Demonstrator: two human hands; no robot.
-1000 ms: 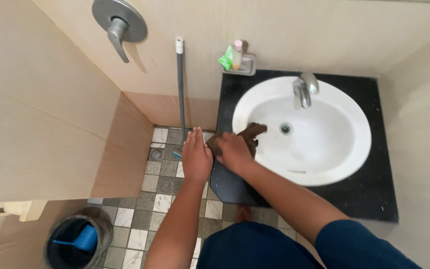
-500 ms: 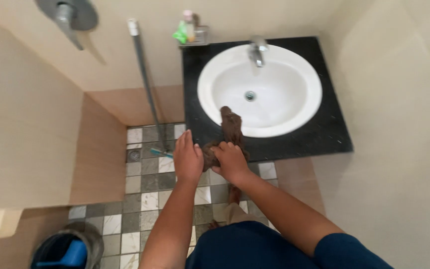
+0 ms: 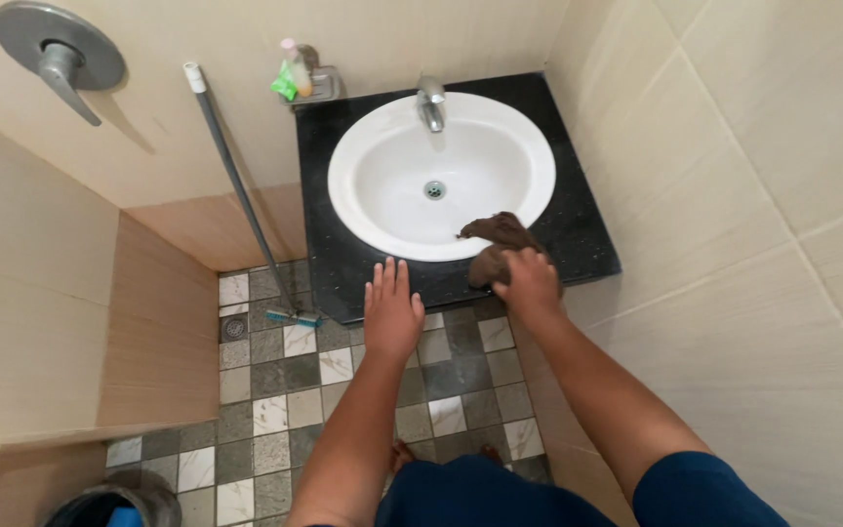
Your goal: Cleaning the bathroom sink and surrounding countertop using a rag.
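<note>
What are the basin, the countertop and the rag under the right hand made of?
Basin: glossy white, likely glazed ceramic, judging by its sheen. Countertop: polished black stone, maybe granite, finely speckled. Rag: soft brown cloth, crumpled under the right hand.

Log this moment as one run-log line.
right hand: pressing brown cloth on sink rim | left hand: open, flat at black counter edge

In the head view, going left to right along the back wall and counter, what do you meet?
Shower handle → squeegee pole → soap holder → tap above the white basin → brown cloth under the right hand.
</note>
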